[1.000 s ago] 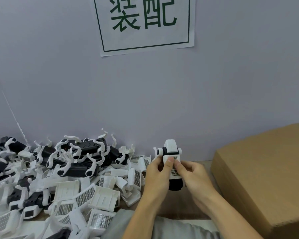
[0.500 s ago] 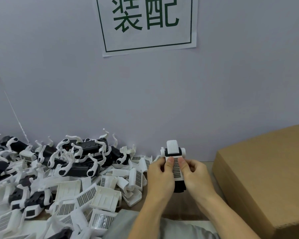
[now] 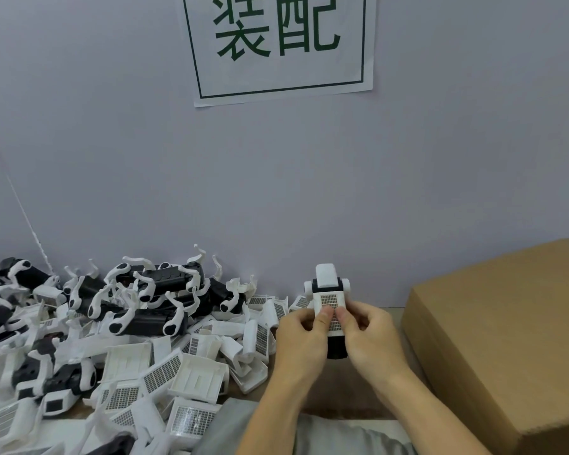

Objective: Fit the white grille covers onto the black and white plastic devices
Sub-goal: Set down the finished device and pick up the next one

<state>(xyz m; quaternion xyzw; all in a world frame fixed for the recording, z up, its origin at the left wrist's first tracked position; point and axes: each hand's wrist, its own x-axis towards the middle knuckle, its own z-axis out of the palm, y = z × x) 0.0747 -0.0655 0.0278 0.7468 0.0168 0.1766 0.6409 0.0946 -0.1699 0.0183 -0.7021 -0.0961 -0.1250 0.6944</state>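
Observation:
I hold one black and white device (image 3: 326, 281) upright above the table, near the wall. A white grille cover (image 3: 329, 300) lies on its front face. My left hand (image 3: 301, 336) grips the device from the left and my right hand (image 3: 370, 336) grips it from the right. Both thumbs press side by side on the middle of the cover. The device's black lower end (image 3: 337, 349) shows between my palms.
A heap of black and white devices (image 3: 151, 290) lies at the left along the wall. Loose white grille covers (image 3: 161, 376) are piled in front of it. A large cardboard box (image 3: 506, 339) stands at the right. A paper sign (image 3: 280, 44) hangs on the wall.
My thumbs have slid down the cover from its top edge to its middle. The device sits a little higher and further right between my hands.

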